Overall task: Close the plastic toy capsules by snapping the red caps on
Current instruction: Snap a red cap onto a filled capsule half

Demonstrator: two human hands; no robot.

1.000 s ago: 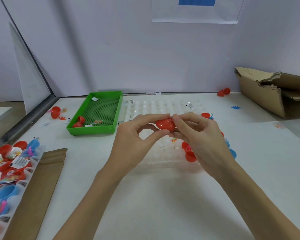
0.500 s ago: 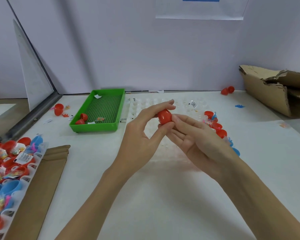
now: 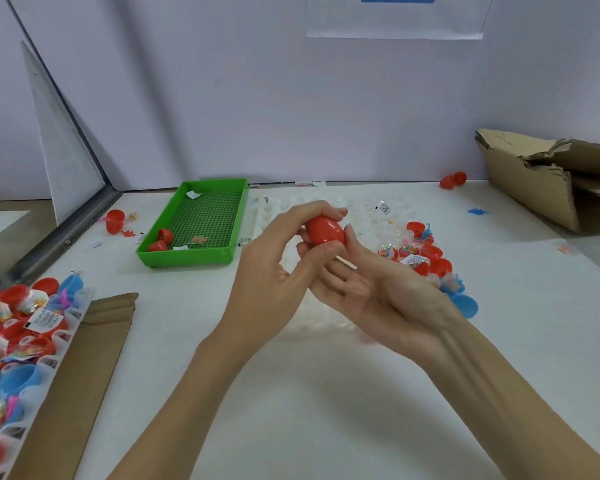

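At centre frame the left hand (image 3: 274, 268) pinched the red capsule (image 3: 325, 229) while the right hand (image 3: 378, 289) lay open beneath; squeezing evenly along its length would probably seat the cap.

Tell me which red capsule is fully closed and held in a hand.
The red capsule pinched by the left hand; the other red pieces lie on the table or in trays.
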